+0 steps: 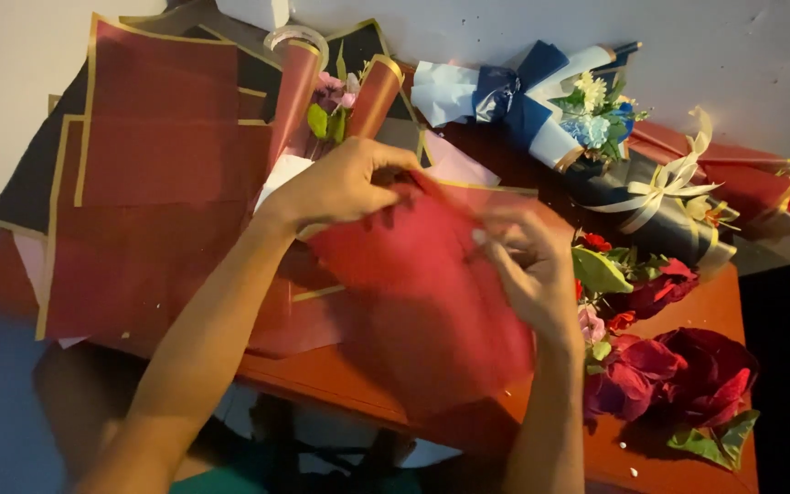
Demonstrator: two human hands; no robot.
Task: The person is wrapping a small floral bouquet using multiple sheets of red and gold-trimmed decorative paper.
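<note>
A wooden table [340, 375] carries stacked dark red sheets [157, 183] at nine o'clock and loose red roses [669, 375] at four o'clock. At centre hangs a red wrapping sheet [422, 302], its top edge pinched by the left hand [340, 187] and right hand [528, 261].
</note>
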